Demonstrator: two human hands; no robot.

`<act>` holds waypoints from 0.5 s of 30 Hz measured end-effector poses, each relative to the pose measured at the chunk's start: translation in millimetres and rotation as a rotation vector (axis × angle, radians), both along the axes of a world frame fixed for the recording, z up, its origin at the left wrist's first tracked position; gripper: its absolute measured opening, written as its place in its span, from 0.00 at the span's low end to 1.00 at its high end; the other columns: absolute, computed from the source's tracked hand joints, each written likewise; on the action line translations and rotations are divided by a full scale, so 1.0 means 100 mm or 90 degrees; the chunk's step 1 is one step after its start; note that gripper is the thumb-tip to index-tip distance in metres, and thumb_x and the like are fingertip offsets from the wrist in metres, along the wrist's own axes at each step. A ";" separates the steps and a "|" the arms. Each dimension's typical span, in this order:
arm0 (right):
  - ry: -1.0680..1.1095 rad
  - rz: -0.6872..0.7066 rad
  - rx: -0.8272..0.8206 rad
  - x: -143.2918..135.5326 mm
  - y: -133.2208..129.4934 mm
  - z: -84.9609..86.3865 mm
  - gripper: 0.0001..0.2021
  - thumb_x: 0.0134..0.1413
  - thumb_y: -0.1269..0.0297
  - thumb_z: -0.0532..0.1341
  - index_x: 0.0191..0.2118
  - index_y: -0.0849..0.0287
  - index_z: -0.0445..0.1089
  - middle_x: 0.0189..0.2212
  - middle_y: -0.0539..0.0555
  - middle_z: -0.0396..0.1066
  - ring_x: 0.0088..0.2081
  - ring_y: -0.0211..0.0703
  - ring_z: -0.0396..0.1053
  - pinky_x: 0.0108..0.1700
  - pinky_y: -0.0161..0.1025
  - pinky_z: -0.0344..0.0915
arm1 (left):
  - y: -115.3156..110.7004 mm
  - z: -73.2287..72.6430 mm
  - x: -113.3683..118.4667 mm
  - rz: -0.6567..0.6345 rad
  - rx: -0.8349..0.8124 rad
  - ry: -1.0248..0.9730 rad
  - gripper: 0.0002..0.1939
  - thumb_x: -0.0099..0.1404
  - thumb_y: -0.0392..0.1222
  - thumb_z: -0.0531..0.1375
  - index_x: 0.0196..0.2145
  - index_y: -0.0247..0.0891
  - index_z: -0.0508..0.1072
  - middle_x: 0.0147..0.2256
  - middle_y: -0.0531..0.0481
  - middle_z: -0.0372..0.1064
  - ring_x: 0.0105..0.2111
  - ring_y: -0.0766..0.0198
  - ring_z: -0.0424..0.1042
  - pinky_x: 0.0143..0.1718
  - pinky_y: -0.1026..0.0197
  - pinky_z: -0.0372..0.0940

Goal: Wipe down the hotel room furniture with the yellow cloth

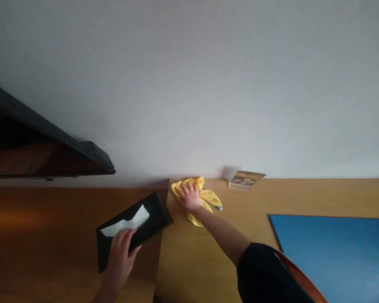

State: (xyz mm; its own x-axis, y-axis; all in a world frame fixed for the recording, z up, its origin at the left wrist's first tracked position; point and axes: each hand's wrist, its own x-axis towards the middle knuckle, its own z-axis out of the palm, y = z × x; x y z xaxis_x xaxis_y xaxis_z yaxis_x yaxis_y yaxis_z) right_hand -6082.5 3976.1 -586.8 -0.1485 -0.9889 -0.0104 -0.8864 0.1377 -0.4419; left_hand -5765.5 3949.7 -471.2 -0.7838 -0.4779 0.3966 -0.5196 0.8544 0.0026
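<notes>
A black tissue box (135, 227) is gripped at its near end by the left hand (120, 256), the fingers curled over the top edge beside the white tissue (126, 225) that sticks out of the slot; the box is seen tilted, lying across the step where the darker desk (50, 235) meets the lighter desk (240, 202); whether it is lifted clear of the wood cannot be told; a yellow cloth (202, 198) is pressed flat onto the lighter desk by the right hand (189, 197), palm down and fingers spread, so nothing is clenched there; the cloth is bunched at the far edge of the desk, close to the wall (208, 84), with folds showing on both sides of the hand; the right arm is stretched forward out of a dark sleeve (265, 273); a small card stand (246, 179) is seen just to the right of the cloth, apart from it, against the wall; a blue mat (334, 248) is laid on the desk further right, well apart from the cloth; a dark screen (44, 139) is seen at the far left
</notes>
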 end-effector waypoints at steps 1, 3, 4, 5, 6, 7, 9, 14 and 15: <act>-0.019 0.088 0.005 0.20 0.01 0.01 0.26 0.66 0.52 0.52 0.66 0.50 0.57 0.69 0.57 0.50 0.69 0.66 0.41 0.67 0.70 0.38 | 0.03 0.04 0.00 0.010 -0.006 -0.006 0.15 0.69 0.37 0.55 0.52 0.30 0.63 0.44 0.37 0.64 0.44 0.49 0.67 0.44 0.47 0.70; -0.048 0.258 -0.010 0.61 0.19 0.02 0.24 0.64 0.54 0.55 0.64 0.50 0.61 0.68 0.53 0.54 0.69 0.63 0.42 0.68 0.68 0.34 | 0.09 0.08 -0.08 0.023 -0.004 -0.012 0.16 0.67 0.36 0.57 0.52 0.30 0.63 0.44 0.38 0.64 0.45 0.49 0.66 0.45 0.47 0.70; -0.063 0.343 -0.025 0.80 0.36 0.01 0.22 0.64 0.55 0.56 0.62 0.49 0.64 0.67 0.50 0.56 0.69 0.60 0.43 0.69 0.67 0.33 | 0.12 0.07 -0.14 0.027 0.007 -0.015 0.17 0.66 0.35 0.58 0.52 0.31 0.63 0.45 0.38 0.64 0.45 0.49 0.66 0.45 0.47 0.71; -0.081 0.422 -0.042 0.97 0.58 0.00 0.20 0.64 0.56 0.56 0.60 0.47 0.66 0.66 0.48 0.57 0.69 0.57 0.43 0.69 0.66 0.33 | 0.16 0.06 -0.22 0.028 0.025 -0.018 0.18 0.64 0.33 0.59 0.52 0.31 0.63 0.45 0.39 0.64 0.46 0.50 0.66 0.47 0.46 0.71; -0.099 0.489 -0.059 1.09 0.84 -0.02 0.19 0.64 0.56 0.56 0.59 0.45 0.67 0.66 0.45 0.57 0.69 0.55 0.42 0.69 0.65 0.33 | 0.21 0.04 -0.31 0.028 0.050 -0.021 0.20 0.63 0.31 0.61 0.52 0.32 0.63 0.46 0.40 0.64 0.47 0.50 0.65 0.48 0.46 0.70; -0.119 0.536 -0.072 1.16 1.12 -0.04 0.18 0.64 0.55 0.55 0.58 0.42 0.67 0.66 0.42 0.56 0.70 0.53 0.41 0.70 0.64 0.34 | 0.26 0.01 -0.41 0.025 0.079 -0.026 0.23 0.61 0.29 0.62 0.53 0.33 0.63 0.47 0.40 0.64 0.48 0.49 0.65 0.50 0.45 0.70; -0.147 0.591 -0.075 1.15 1.73 -0.07 0.17 0.64 0.52 0.56 0.57 0.40 0.67 0.67 0.40 0.55 0.71 0.50 0.38 0.71 0.61 0.35 | 0.41 -0.06 -0.61 0.003 0.133 -0.035 0.27 0.58 0.27 0.65 0.53 0.34 0.62 0.47 0.41 0.63 0.50 0.49 0.64 0.52 0.43 0.69; -0.148 0.524 0.039 0.53 3.11 0.03 0.13 0.66 0.53 0.54 0.50 0.44 0.72 0.64 0.40 0.60 0.69 0.49 0.49 0.66 0.59 0.55 | 0.85 -0.25 -1.03 -0.107 0.208 -0.037 0.33 0.52 0.26 0.69 0.53 0.34 0.61 0.48 0.41 0.63 0.50 0.50 0.64 0.53 0.43 0.69; -0.139 0.471 0.076 0.42 3.36 0.08 0.13 0.66 0.55 0.53 0.48 0.45 0.73 0.63 0.40 0.61 0.67 0.51 0.53 0.63 0.61 0.60 | 0.94 -0.29 -1.08 -0.125 0.227 -0.041 0.33 0.52 0.26 0.69 0.53 0.34 0.61 0.48 0.41 0.63 0.50 0.50 0.64 0.54 0.44 0.69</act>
